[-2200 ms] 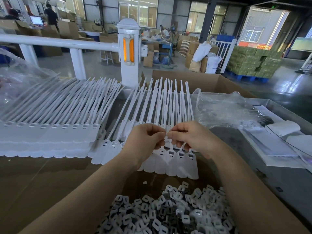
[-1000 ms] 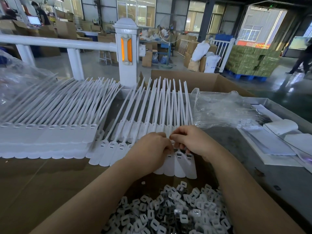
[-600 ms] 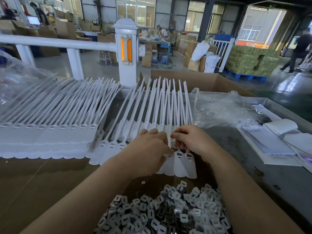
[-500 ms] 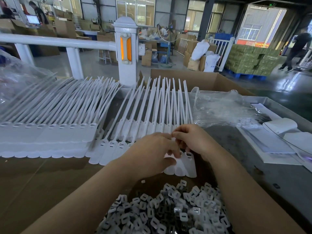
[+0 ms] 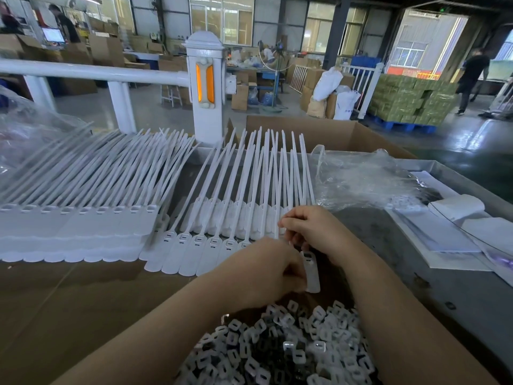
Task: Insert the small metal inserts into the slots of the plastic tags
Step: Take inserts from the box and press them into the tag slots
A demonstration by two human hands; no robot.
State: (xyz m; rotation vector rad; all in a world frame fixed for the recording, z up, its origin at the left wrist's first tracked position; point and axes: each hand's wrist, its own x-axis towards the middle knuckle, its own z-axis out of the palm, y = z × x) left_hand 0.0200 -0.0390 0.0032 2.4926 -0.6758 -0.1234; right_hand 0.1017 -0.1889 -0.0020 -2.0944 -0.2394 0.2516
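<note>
**Both hands on the fanned tag row**

Landmark = heap of small inserts [image 5: 283, 348] at the bottom centre; white and grey square rings, piled on the brown cardboard sheet [image 5: 55, 307]; just beyond the heap, the fanned row of white plastic tags [image 5: 200, 248], heads toward the heap, long tails pointing away; left of that row, a larger stack of tags [image 5: 77, 226], well apart from the heap; left hand [image 5: 266, 269] directly above the heap, back to the camera, fingers curled over the right end of the row; can't tell what they grip; right hand [image 5: 313, 232] just beyond and right of it, fingers bent, tips pinched at a tag stem; one tag head [image 5: 311, 270] shows between the two hands; crumpled clear bag [image 5: 361, 179] far right of the heap; white post [image 5: 205, 87] beyond the tails.
</note>
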